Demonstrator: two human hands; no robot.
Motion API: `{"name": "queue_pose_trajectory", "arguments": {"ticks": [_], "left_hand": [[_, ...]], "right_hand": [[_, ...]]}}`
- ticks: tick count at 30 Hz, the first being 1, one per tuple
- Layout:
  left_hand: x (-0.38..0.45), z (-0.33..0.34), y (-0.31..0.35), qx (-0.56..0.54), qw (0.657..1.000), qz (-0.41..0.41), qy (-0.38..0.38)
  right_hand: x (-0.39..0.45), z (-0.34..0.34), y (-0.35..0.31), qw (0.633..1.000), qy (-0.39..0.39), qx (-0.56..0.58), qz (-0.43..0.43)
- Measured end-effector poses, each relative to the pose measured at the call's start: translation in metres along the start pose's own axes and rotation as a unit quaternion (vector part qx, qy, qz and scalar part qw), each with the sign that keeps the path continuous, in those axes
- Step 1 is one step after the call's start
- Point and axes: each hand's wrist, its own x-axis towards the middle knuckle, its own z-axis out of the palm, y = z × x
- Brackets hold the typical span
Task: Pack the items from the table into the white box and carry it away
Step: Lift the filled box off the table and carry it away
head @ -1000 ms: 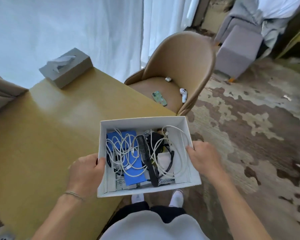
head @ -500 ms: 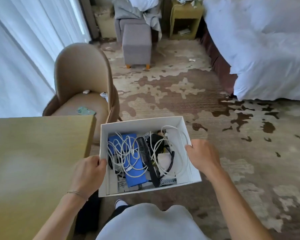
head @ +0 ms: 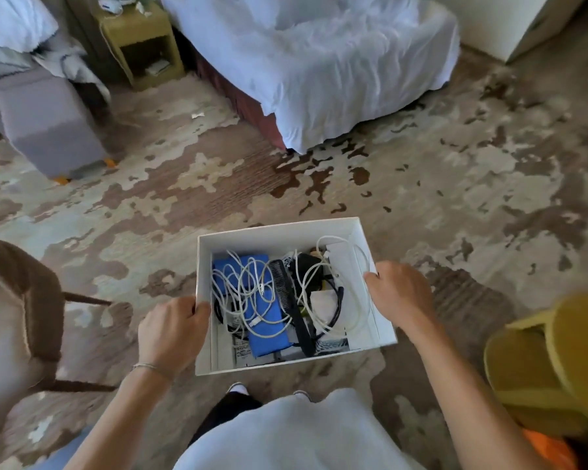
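Note:
I hold the white box (head: 279,229) in the air in front of my body, above the patterned carpet. My left hand (head: 172,330) grips its left wall, thumb over the rim. My right hand (head: 399,293) grips the right wall the same way. Inside lie a blue flat item (head: 263,330), tangled white cables (head: 241,283), a black comb (head: 291,303) and a black cable (head: 336,305). The table is out of view.
A bed with a white sheet (head: 319,62) stands ahead. A grey ottoman (head: 45,130) and a yellow nightstand (head: 140,39) are at the far left. A brown chair (head: 31,300) is close on my left, a yellow seat (head: 550,361) close on my right.
I have turned right, away from the table, which has left the view. The bed has swung to the centre. Both hands keep the same grip on the box.

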Motion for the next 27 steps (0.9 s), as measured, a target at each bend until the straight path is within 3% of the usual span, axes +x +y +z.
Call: {"name": "queue_pose_trajectory", "arguments": {"ticks": [12,27], "left_hand": [[0.039,0.082,0.196,0.011,0.969,0.231,-0.087],[0.019,0.184,0.428,0.061,0.901,0.384,-0.191]], "right_hand": [[-0.042,-0.025,0.185,0.967,0.088,0.007,0.240],[-0.080,-0.050,0.360,0.888,0.111,0.080,0.439]]}}
